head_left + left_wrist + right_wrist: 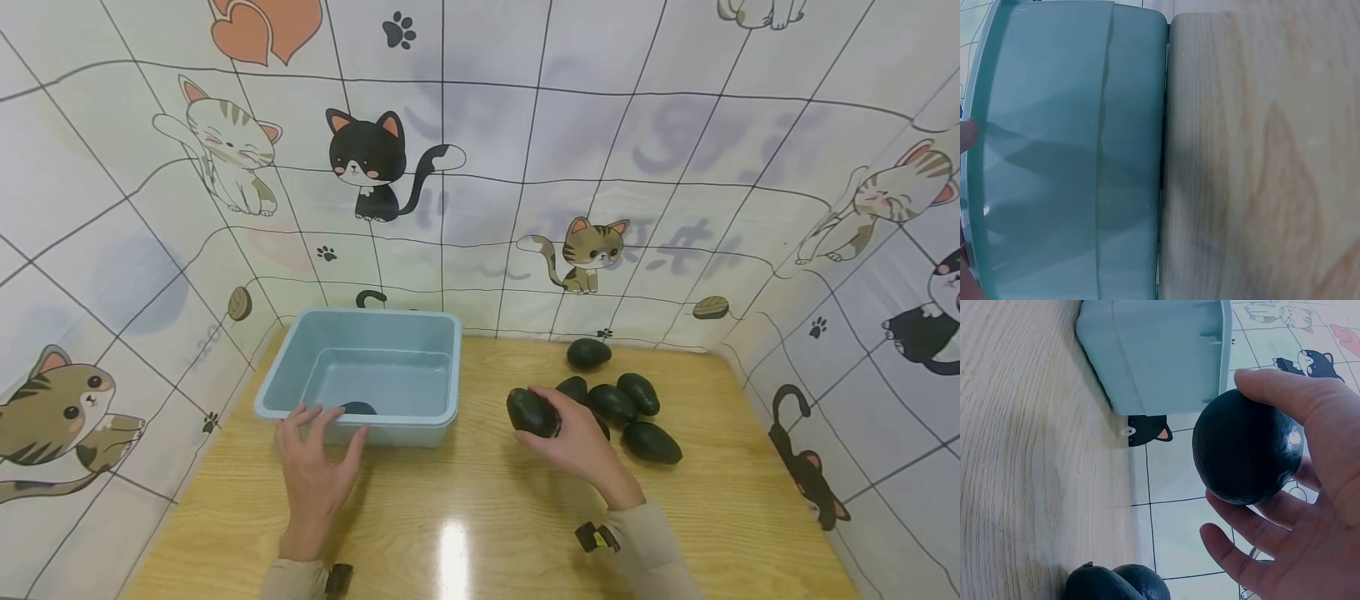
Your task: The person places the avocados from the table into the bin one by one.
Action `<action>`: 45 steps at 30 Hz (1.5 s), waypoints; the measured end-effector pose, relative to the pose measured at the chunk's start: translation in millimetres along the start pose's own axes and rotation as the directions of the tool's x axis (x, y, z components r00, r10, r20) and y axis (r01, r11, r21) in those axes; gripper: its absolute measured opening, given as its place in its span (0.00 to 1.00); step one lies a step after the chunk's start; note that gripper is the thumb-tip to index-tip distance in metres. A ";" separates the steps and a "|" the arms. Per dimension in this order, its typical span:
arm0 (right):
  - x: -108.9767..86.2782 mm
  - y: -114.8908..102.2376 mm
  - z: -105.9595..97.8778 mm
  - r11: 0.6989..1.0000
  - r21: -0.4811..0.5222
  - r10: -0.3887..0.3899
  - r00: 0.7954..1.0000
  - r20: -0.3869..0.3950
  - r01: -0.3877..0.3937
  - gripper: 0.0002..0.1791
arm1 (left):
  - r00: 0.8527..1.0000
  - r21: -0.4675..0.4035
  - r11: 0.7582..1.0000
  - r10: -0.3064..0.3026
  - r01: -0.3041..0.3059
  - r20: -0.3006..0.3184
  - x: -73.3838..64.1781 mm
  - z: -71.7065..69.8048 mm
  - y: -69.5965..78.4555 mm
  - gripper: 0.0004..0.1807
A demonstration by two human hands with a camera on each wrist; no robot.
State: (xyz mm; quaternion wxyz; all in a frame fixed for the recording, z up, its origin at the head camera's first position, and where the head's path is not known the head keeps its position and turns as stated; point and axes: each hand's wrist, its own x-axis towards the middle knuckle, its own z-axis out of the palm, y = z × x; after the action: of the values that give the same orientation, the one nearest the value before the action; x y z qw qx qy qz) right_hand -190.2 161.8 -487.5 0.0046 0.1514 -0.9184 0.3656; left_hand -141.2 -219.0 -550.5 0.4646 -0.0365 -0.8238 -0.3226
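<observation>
My right hand (573,437) grips a dark green avocado (533,412) between thumb and fingers, lifted above the table. In the right wrist view the held avocado (1247,447) appears end-on and rounded. My left hand (318,467) rests at the near rim of a light blue plastic basin (453,375), fingers spread and fingertips at the rim. Inside the basin, a dark avocado (359,408) shows partly above the near rim; the rest is hidden. The left wrist view shows the basin's outer wall (1054,156) and a fingertip (967,134) at its edge.
Several avocados lie right of my right hand, including a front one (651,442) and a middle one (612,403). A separate avocado (588,353) sits near the back wall. The wooden table (480,492) is enclosed by cat-patterned sheets (487,167) at the back and sides.
</observation>
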 end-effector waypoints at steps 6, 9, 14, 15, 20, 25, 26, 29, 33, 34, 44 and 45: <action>1.4 -3.6 -0.5 1.000 0.007 -0.019 1.000 -0.003 0.019 0.42 | 1.000 -0.002 1.000 0.006 -0.006 -0.003 -0.2 0.6 -0.1 0.26; 2.5 -5.6 -1.4 1.000 0.011 -0.016 1.000 -0.005 0.017 0.42 | 1.000 0.002 1.000 0.011 -0.011 -0.008 -0.2 0.7 0.1 0.28; 3.8 -7.7 -2.7 1.000 0.012 -0.009 1.000 0.006 0.009 0.42 | 1.000 0.003 1.000 0.015 -0.015 -0.010 -0.2 1.1 -0.1 0.29; 4.0 -8.1 -2.8 1.000 0.013 -0.008 1.000 0.008 0.008 0.42 | 1.000 0.003 1.000 0.015 -0.015 -0.010 -0.4 1.2 -0.2 0.29; 5.9 -10.8 -2.8 1.000 0.013 -0.011 1.000 0.011 0.011 0.42 | 1.000 0.001 1.000 0.011 -0.011 -0.009 -1.3 1.3 -1.4 0.31; 8.2 -15.1 -3.0 1.000 -0.005 -0.007 1.000 0.013 0.008 0.42 | 1.000 -0.007 1.000 0.003 -0.003 -0.006 -1.9 1.0 -2.5 0.32; 8.5 -15.9 -3.3 1.000 -0.010 -0.005 1.000 0.013 0.005 0.42 | 1.000 -0.007 1.000 0.000 0.000 -0.004 -1.9 1.1 -2.6 0.32; 10.4 -17.9 -3.0 1.000 -0.022 -0.003 1.000 0.016 0.004 0.43 | 1.000 -0.005 1.000 -0.007 0.007 0.002 -1.6 1.3 -2.6 0.32; 12.2 -20.6 -2.9 1.000 -0.027 -0.002 1.000 0.020 0.003 0.43 | 1.000 -0.005 1.000 0.003 -0.003 0.000 -1.3 1.7 -2.4 0.32; 12.6 -21.0 -2.9 1.000 -0.027 -0.007 1.000 0.020 0.008 0.43 | 1.000 -0.005 1.000 0.006 -0.006 -0.001 -1.2 1.7 -2.4 0.32; 13.9 -24.4 -2.8 0.998 -0.038 -0.043 0.999 0.008 0.043 0.42 | 1.000 -0.003 1.000 0.019 -0.019 -0.008 -0.5 1.5 -1.8 0.28; 14.3 -24.8 -2.7 0.998 -0.039 -0.046 0.999 0.004 0.046 0.42 | 1.000 -0.002 1.000 0.022 -0.022 -0.010 -0.5 1.6 -1.9 0.29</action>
State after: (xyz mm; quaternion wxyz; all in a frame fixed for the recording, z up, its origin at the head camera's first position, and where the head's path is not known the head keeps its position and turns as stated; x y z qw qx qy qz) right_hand -197.1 142.7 -467.2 0.0143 0.1729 -0.9216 0.3472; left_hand -142.8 -219.6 -552.4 0.4723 -0.0443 -0.8207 -0.3184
